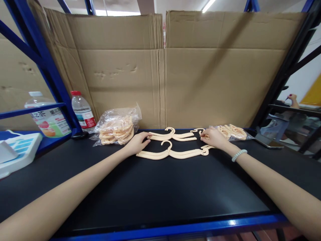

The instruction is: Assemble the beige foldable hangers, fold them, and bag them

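Two cream plastic clothes hangers lie flat on the black table, one behind the other. My left hand (137, 143) is at the left end of the far hanger (160, 136), its fingers and thumb closed about that tip. The near hanger (152, 155) lies in front, hook pointing away from me. My right hand (215, 138) is past the hangers' right ends, with fingertips pressed together beside a small cream hooked piece (199, 130); what they hold is hidden. Another cream piece (205, 151) with a curled end touches the near hanger's right end.
A clear bag of cream hangers (116, 130) sits at the back left, and a flatter bag (235, 132) lies behind my right hand. A red-capped bottle (84, 112) stands by the blue frame. A phone-like slab (269, 142) lies at right. Cardboard (213, 73) walls the back.
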Tool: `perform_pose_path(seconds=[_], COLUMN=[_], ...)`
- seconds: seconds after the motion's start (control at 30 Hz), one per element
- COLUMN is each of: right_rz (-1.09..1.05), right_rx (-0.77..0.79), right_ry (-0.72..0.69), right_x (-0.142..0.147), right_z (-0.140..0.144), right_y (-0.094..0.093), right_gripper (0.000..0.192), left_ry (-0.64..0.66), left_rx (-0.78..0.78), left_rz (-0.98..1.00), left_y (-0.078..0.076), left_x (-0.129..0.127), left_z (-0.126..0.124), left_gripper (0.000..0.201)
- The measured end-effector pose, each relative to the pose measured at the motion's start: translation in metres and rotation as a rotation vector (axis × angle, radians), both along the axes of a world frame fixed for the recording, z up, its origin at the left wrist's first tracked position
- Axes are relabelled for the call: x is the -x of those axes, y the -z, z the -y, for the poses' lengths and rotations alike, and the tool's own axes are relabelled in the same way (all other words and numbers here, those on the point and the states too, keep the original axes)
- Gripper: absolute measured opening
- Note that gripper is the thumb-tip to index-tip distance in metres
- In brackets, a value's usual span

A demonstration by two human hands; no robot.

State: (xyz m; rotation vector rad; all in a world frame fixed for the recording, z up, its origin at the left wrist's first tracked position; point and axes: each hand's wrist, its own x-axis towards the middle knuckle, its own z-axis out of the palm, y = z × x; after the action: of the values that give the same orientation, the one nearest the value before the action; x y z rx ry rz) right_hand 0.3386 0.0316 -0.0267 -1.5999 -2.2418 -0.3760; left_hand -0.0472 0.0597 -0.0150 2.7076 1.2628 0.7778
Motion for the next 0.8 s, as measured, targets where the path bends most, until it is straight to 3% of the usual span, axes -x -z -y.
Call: perform_pose_path(seconds=[0.27, 0.43, 0.67, 0.8], right_rz=[-0.062, -0.232, -0.897, -1.223], right_rx=[-0.077, -0.217, -0.344, -0.257], right_ry=[0.015, 0.069, 0.161, 0.064], right_x=[0.001, 0.002, 0.003, 0.011], right_z=[0.001, 0.006, 0.019, 0.032], right_y=[-0.001, -0.010, -0.031, -0.039], right_gripper=[0.020, 0.023, 0.024, 0.025], left_ry=[-0.003, -0.007, -0.008, -0.022], left_rx=[-0.016, 0.003, 0.032, 0.043], left_rz=[0.039, 0.052, 0.085, 0.142], left_y=[0.006, 0.007, 0.004, 0.002], left_x=[0.002, 0.000, -0.003, -0.005], left_z=[-0.008, -0.008, -0.003, 0.003], left_gripper=[0.022, 0.018, 0.013, 0.008])
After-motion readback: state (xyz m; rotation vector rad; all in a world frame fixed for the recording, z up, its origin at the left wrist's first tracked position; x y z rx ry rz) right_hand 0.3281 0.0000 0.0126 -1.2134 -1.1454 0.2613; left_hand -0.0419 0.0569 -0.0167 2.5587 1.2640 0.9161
